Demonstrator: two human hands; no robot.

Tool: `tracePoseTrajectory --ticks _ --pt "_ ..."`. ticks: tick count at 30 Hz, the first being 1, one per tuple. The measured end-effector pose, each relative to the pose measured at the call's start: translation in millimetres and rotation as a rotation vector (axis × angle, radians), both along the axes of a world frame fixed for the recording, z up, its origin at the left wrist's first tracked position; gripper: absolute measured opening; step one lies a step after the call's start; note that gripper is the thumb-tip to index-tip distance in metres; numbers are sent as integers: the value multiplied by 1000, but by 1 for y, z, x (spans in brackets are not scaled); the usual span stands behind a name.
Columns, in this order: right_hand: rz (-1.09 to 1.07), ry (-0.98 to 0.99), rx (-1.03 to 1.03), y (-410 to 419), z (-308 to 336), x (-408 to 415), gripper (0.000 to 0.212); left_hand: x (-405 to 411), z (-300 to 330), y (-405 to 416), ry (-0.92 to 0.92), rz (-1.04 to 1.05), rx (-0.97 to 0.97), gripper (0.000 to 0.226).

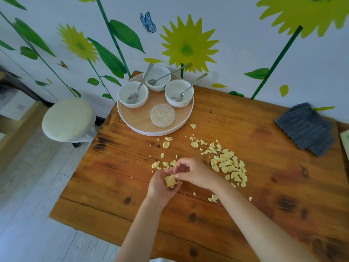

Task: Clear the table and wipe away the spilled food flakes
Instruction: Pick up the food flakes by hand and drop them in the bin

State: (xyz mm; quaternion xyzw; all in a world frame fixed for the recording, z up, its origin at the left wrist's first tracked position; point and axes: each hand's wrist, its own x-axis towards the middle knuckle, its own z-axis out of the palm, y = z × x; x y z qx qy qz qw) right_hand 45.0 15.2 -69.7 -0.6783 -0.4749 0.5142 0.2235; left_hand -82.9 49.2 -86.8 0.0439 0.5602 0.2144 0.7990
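Cupping gathered food flakes [170,180], the left hand [162,184] lies palm-up mid-counter [113,186]; the right hand [190,172] apparently pinches a flake above it. More flakes lie scattered right of both hands. Grey cloth [306,128] at far-right edge; tray [140,118] at far-left corner.

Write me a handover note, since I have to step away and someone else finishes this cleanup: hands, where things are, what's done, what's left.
Left hand: cupped palm up, holding gathered flakes.
Right hand: fingers curled over the left palm, seemingly dropping flakes in.
Biggest spilled pile lies right of the hands; strays reach toward the round tray.
Tray holds three bowls with spoons and a small dish of oats.
Grey cloth lies folded, far right.
Done: one handful gathered.
Left: remaining flakes, tray removal, wiping.
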Motion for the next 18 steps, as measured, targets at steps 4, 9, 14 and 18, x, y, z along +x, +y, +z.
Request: tracePoseTrajectory --ticks 4,9,14,18 --pt "-144 -327 13 -3 -12 8 9 -4 2 1 -16 32 -10 29" --pt "-99 -570 -111 -13 -32 9 20 -16 -2 1 46 80 -8 26" --pt "-76 -618 -100 -16 -32 1 10 -25 -7 0 77 87 5 28" --pt "-127 -322 -16 -13 -12 -11 11 -25 -8 -1 31 69 32 31"
